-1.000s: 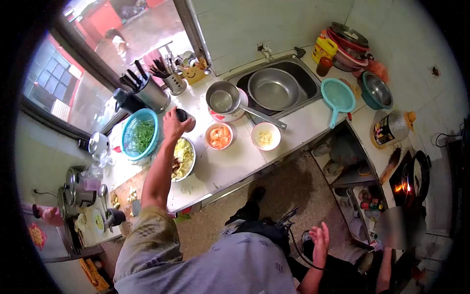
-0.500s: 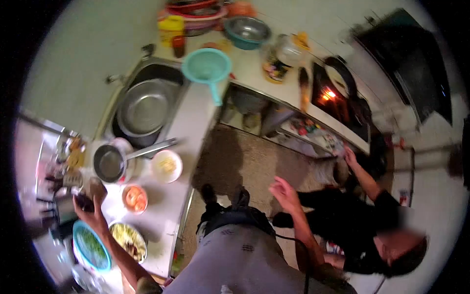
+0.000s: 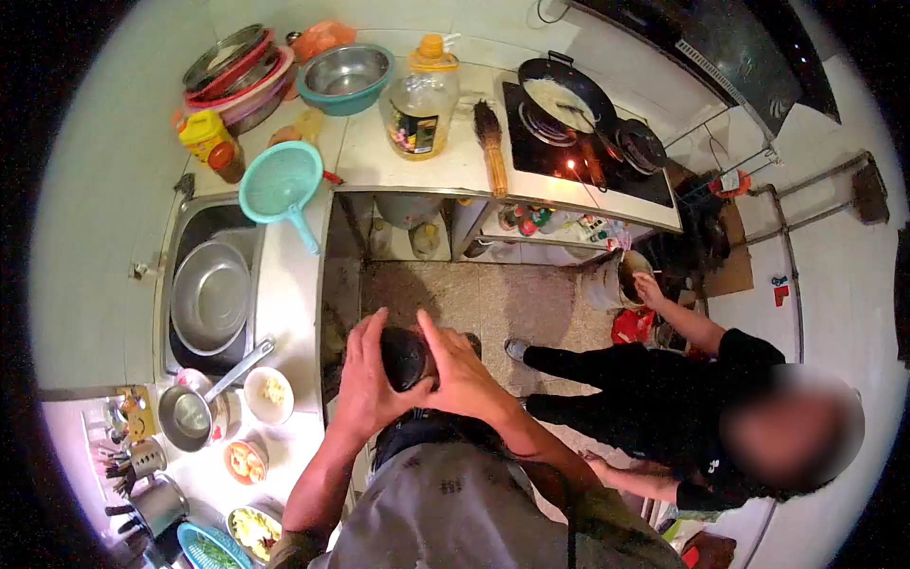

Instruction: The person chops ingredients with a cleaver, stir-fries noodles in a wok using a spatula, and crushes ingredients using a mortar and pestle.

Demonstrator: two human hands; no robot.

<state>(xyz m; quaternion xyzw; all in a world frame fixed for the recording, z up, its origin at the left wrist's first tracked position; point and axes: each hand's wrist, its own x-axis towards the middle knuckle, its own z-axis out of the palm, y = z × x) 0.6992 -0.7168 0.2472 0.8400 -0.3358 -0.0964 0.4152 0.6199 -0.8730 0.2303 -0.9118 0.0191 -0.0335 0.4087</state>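
Note:
A dark, round-topped container (image 3: 406, 358) is held in front of my body, above the floor. My left hand (image 3: 368, 379) wraps round its left side, and my right hand (image 3: 463, 372) is against its right side with the fingers curved. To the left, on the counter (image 3: 289, 284), stand a bowl of pale chopped pieces (image 3: 269, 395), a bowl of orange pieces (image 3: 246, 462) and a bowl of cut vegetables (image 3: 254, 533). A small saucepan (image 3: 186, 417) has its handle pointing up and right.
A sink holds a metal basin (image 3: 211, 297). Behind are a turquoise strainer (image 3: 282, 182), an oil jug (image 3: 420, 109), a brush (image 3: 491, 152) and a wok (image 3: 567, 95) on the stove. A co-worker in black (image 3: 654, 403) stands at right, one hand near a bucket (image 3: 616, 282).
My left hand has brought the dark container from the counter to in front of my body. My right hand has come up to it. The view has turned right, toward the stove.

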